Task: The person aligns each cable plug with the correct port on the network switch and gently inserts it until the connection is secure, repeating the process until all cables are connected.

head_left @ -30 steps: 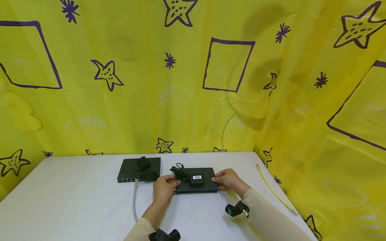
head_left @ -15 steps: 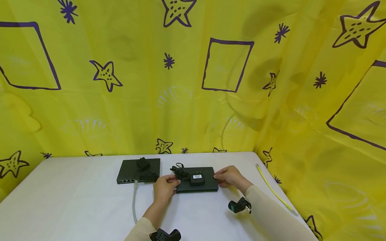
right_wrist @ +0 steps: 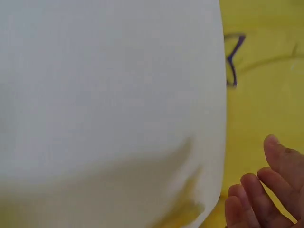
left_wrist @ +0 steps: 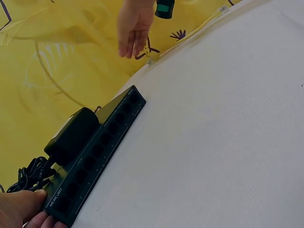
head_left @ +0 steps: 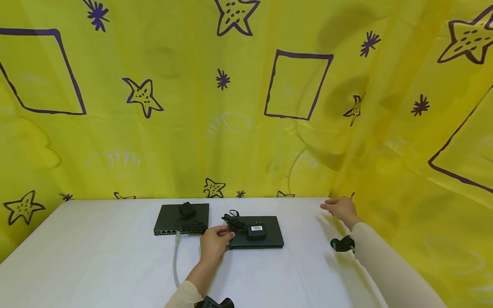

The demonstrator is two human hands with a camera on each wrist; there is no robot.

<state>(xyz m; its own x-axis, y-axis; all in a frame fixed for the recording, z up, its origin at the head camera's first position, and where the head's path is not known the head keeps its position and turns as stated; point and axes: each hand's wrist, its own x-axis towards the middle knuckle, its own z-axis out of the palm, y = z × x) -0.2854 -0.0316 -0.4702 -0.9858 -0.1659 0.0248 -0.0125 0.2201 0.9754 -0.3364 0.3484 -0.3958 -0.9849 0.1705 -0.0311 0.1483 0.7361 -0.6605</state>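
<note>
My left hand (head_left: 213,245) grips the left end of a black network switch (head_left: 275,235), thumb on top and fingers at its front and underside. In the left wrist view the switch (left_wrist: 111,135) shows a row of ports and a MERCURY label. On top of it lies a black power adapter (head_left: 256,231) with a bundled cord (head_left: 233,220). My right hand (head_left: 342,208) hovers over the table's back right corner, fingers loosely extended and nothing held. Beneath it, a yellow network cable (left_wrist: 194,33) lies along the right edge, mostly hidden by the arm in the head view.
Left of my left hand sits another black switch (head_left: 163,218) with its own adapter (head_left: 187,209) on top. A grey network cable (head_left: 175,261) runs from its front toward the near side. Yellow patterned curtain (head_left: 185,141) hangs behind and right of the white table (head_left: 96,256).
My right hand has let go of the switch's right end and moved right and back toward the yellow cable's far end. The left hand keeps its grip on the switch.
</note>
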